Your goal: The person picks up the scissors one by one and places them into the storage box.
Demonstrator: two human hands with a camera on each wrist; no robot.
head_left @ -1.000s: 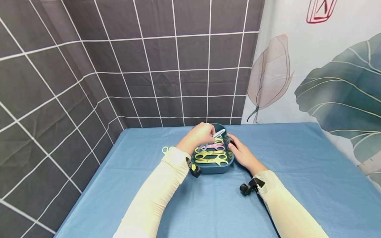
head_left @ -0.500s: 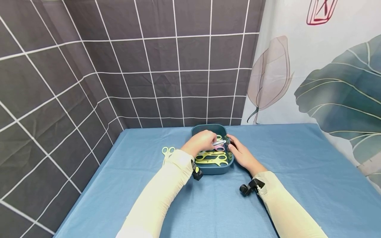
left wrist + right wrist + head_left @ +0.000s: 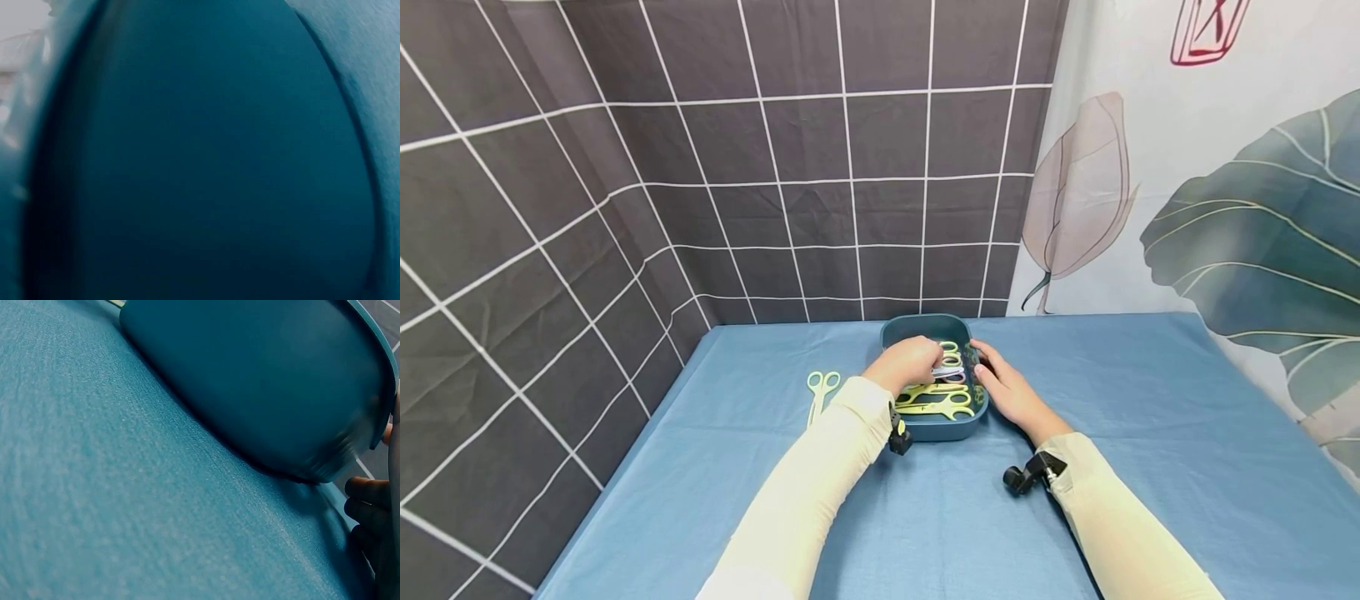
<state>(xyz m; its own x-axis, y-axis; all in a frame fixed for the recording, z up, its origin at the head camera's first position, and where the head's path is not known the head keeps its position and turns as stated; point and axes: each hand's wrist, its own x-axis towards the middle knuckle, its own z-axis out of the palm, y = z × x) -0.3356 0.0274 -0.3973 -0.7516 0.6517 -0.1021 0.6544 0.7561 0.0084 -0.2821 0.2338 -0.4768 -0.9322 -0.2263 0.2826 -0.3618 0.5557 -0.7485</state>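
Observation:
A dark teal plastic box (image 3: 936, 431) stands on the table with several scissors in it. Inside it, my left hand (image 3: 904, 367) grips scissors (image 3: 949, 373) with pale, whitish blades; their handles are hidden by the hand. My right hand (image 3: 1011, 392) holds the box's right rim, thumb and forefinger at its edge; the right wrist view shows its other fingers (image 3: 369, 497) curled beside the end of the box. Yellow scissors (image 3: 932, 407) lie at the near end of the box. The left wrist view shows mostly the box's outer wall (image 3: 231, 156), without the hand.
Light green scissors (image 3: 822, 392) lie on the blue tablecloth (image 3: 940, 517) left of the box, partly behind the left sleeve (image 3: 820, 483). A dark tiled-pattern curtain (image 3: 820, 217) hangs right behind the table's far edge.
The left hand has come lower and nearer in the box, and the pale blades have swung from tilted up to nearly level. Pink handles there are now mostly covered. The right hand stays at the rim.

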